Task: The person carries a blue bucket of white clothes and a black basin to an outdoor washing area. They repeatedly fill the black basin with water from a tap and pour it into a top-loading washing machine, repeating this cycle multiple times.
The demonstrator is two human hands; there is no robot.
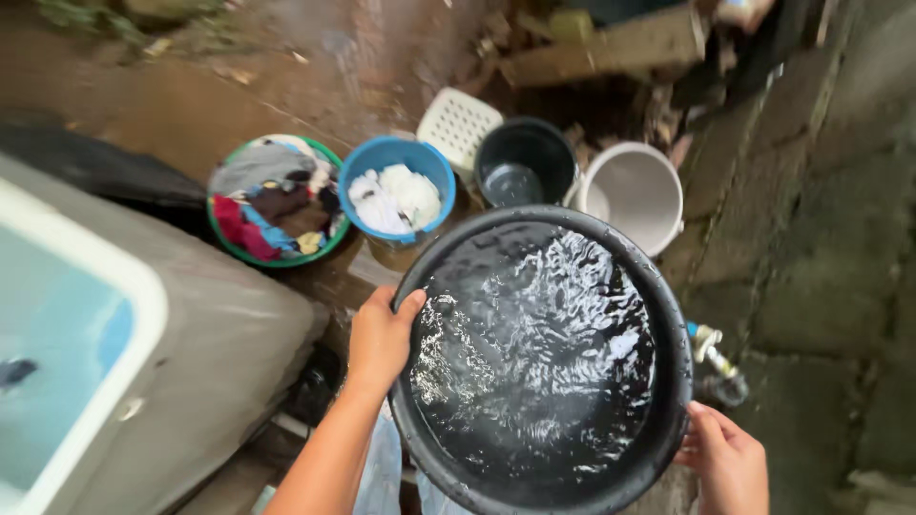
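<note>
A large black basin (668,324) full of rippling water fills the middle of the head view, held up above the ground. My left hand (380,336) grips its left rim, thumb over the edge. My right hand (727,460) holds the rim at the lower right. The water surface is choppy and glints with light.
Beyond the basin stand a green bowl (221,243) of mixed clothes, a blue bucket (367,162) with white cloth, a dark bucket (563,153), a white bucket (658,186) and a white perforated basket (458,122). A grey washing machine (219,343) is at left. A tap (714,355) sits by the mossy block wall at right.
</note>
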